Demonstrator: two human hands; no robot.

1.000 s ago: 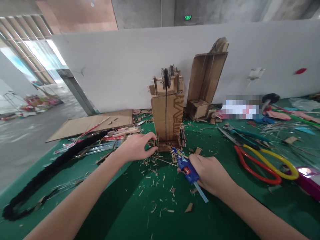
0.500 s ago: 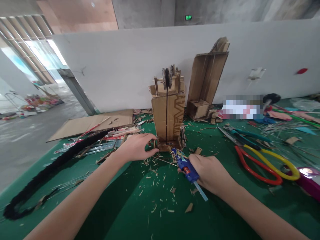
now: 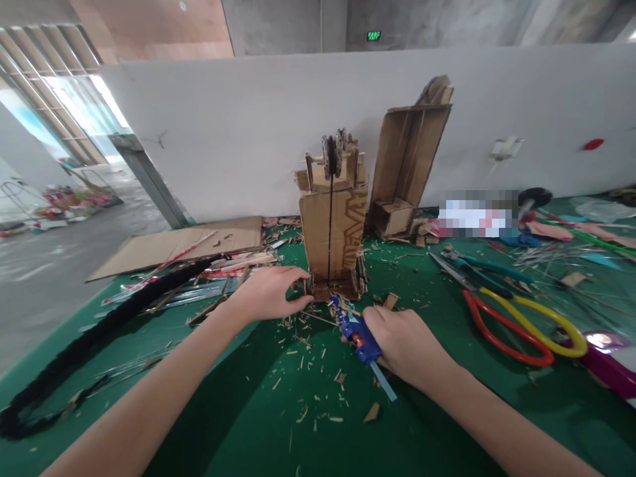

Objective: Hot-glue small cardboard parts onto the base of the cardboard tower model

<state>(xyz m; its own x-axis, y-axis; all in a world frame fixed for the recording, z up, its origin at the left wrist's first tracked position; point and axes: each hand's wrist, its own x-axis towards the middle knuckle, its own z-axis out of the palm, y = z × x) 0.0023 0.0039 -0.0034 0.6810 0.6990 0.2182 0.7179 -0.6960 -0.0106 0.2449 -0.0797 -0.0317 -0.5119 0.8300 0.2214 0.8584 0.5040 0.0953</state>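
A tall cardboard tower (image 3: pixel 317 228) stands upright in front of me, with wheel-like discs (image 3: pixel 332 154) on a stick axle at its top. A dark cord (image 3: pixel 330 232) runs down its front to the low box-like base. My left hand (image 3: pixel 271 291) grips the left edge of that base between thumb and fingers; the fingertips are partly hidden. Held in my right hand (image 3: pixel 397 334) is a blue glue gun (image 3: pixel 365 343), its nozzle at the front of the base. A clear glue stick (image 3: pixel 383 383) sticks out of its rear end.
Scissors with red and yellow handles (image 3: pixel 527 331) and teal-handled pliers (image 3: pixel 489 268) lie at right. A second cardboard piece (image 3: pixel 410 159) leans against the white wall. At left are a black fuzzy strip (image 3: pixel 114 324) and a flat cardboard sheet (image 3: pixel 134 255). Scraps litter the green table (image 3: pixel 238 424).
My right hand has moved the glue gun slightly left, bringing its nozzle along the front of the base. My left hand keeps its place at the tower's base.
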